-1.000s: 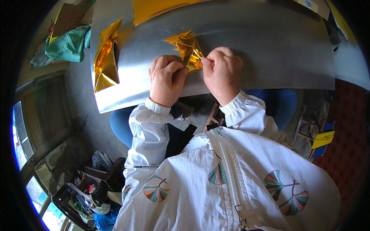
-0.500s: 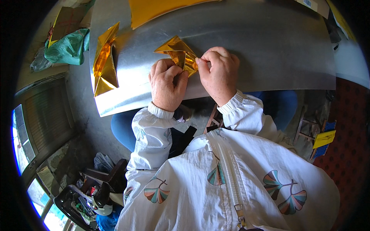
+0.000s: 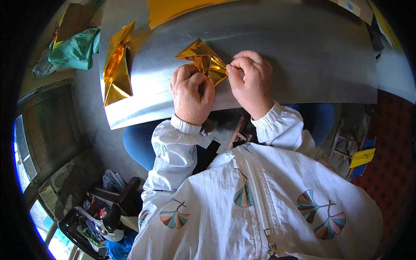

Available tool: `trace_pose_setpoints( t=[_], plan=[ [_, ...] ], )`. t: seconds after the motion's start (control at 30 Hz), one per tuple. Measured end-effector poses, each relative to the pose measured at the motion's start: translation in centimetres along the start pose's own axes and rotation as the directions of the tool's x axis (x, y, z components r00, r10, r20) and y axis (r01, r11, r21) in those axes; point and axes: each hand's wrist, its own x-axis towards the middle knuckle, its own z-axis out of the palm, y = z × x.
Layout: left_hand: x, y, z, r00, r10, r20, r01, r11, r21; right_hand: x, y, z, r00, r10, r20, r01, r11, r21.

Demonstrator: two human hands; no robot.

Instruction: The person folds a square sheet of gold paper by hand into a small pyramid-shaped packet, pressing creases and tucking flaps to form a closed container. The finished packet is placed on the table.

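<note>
Gold foil paper piece (image 3: 201, 58) lies on grey metal sheet (image 3: 303, 56) atop desk, partly folded, near edge of it under both hands. Left hand (image 3: 192, 93) fingers curled, pressing fold flat; right hand (image 3: 250, 78) fingers pinched on paper's right corner.

Judgement: crease well = hold corner aligned, press along fold line slowly (foil marks easily).

Hidden: crease itself under fingers; second folded gold piece (image 3: 116, 69) at left, shape unclear; yellow sheet (image 3: 182, 8) cut off at top.

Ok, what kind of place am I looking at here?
Probably a home or small workshop craft bench, not a factory line. A bare metal sheet serves as the worktop, both hands fold a gold foil paper piece on it, another folded gold piece lies alongside, and clutter sits on the floor.
</note>
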Motion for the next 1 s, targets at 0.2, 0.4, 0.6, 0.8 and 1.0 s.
trace_pose_setpoints(
  t=[0.2, 0.4, 0.6, 0.8, 1.0],
  plan=[
    [-0.1, 0.1, 0.2, 0.999, 0.04, -0.034, -0.04, 0.999, -0.009, 0.4, 0.2, 0.3, 0.996, -0.093, 0.006, 0.093, 0.996, -0.009],
    [-0.1, 0.5, 0.2, 0.997, -0.044, -0.066, 0.04, 0.997, -0.063, 0.3, 0.9, 0.7, 0.989, -0.131, 0.062, 0.131, 0.991, 0.016],
    [-0.8, 1.5, 0.2, 0.988, 0.124, -0.094, -0.091, 0.95, 0.298, 0.5, 0.1, 0.5, 0.998, -0.044, 0.046, 0.044, 0.999, -0.004],
    [-0.6, 0.6, 0.8, 0.972, 0.214, 0.101, -0.233, 0.94, 0.251, 1.0, -0.6, 0.4, 0.992, 0.039, 0.116, -0.043, 0.999, 0.025],
    [-1.4, 0.7, 0.4, 0.949, 0.193, 0.248, -0.267, 0.911, 0.314, 1.3, -0.2, 0.2, 0.993, -0.037, 0.112, 0.039, 0.999, -0.02]
  ],
)
